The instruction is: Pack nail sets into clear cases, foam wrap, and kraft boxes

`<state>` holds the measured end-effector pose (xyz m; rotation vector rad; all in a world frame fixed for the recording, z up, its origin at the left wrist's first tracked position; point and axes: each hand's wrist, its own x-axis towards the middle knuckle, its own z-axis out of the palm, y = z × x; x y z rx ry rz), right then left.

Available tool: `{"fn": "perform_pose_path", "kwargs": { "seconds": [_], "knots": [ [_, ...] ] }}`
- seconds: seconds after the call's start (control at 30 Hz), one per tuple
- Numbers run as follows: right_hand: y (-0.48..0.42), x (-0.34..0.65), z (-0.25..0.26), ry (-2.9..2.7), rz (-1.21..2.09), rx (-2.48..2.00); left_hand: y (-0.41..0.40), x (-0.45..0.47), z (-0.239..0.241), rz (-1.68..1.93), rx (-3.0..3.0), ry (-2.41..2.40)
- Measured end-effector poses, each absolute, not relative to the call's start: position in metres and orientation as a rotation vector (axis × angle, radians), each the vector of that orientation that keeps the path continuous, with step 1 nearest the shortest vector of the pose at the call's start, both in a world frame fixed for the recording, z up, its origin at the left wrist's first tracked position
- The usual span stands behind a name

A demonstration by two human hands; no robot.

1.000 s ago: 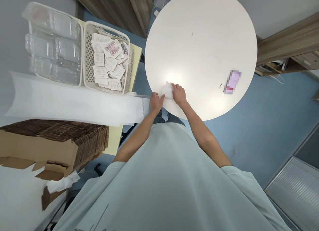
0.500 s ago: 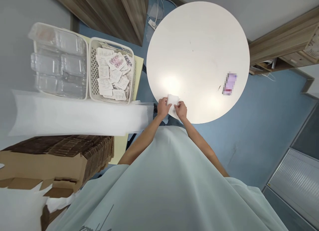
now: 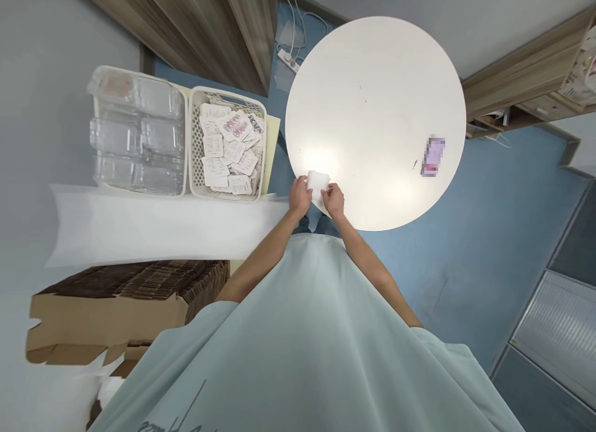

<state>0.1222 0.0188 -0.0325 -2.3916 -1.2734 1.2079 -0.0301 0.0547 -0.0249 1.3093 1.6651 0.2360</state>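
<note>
A small white folded sheet [image 3: 318, 182] lies at the near edge of the round white table [image 3: 377, 109]. My left hand [image 3: 299, 197] pinches its left side. My right hand [image 3: 333, 200] grips its right side, fingers curled on the sheet. Both hands sit close together over the table's rim, right in front of my body.
A long white foam strip [image 3: 158, 226] lies on the surface to my left. Behind it stand a white basket of printed cards [image 3: 230, 148] and a clear plastic tray stack [image 3: 136, 134]. A carton of folded brown cardboard [image 3: 125, 298] sits nearer. A small purple item [image 3: 433, 156] lies on the table's right.
My hands have drawn closer together on the white sheet, which now looks smaller and more folded. The view has shifted, so everything sits slightly right and lower.
</note>
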Motion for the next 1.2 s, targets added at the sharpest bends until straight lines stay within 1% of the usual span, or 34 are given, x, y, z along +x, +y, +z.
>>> {"fn": "perform_pose_path", "kwargs": {
  "seconds": [0.1,0.2,0.37,0.6,0.9,1.03,1.2],
  "knots": [
    [0.016,0.126,-0.03,-1.267,1.175,-2.401,0.05,-0.032,-0.015,0.253,1.295,1.64],
    [0.011,0.133,-0.019,-1.228,1.113,-2.41,0.041,-0.038,0.002,0.343,1.286,1.592],
    [-0.007,0.152,0.014,-1.232,1.099,-2.209,0.015,-0.049,0.043,0.488,1.21,1.572],
    [-0.026,0.177,0.057,-1.452,1.121,-1.896,-0.041,-0.053,0.093,0.592,1.118,1.773],
    [-0.022,0.171,0.073,-1.754,1.285,-1.538,-0.135,-0.053,0.138,0.853,0.786,2.025],
    [-0.03,0.147,0.083,-1.797,1.367,-1.423,-0.17,-0.083,0.152,0.999,0.665,2.172],
    [-0.047,0.112,0.109,-1.88,1.385,-1.304,-0.21,-0.16,0.156,1.108,0.604,2.392]
  ]
}}
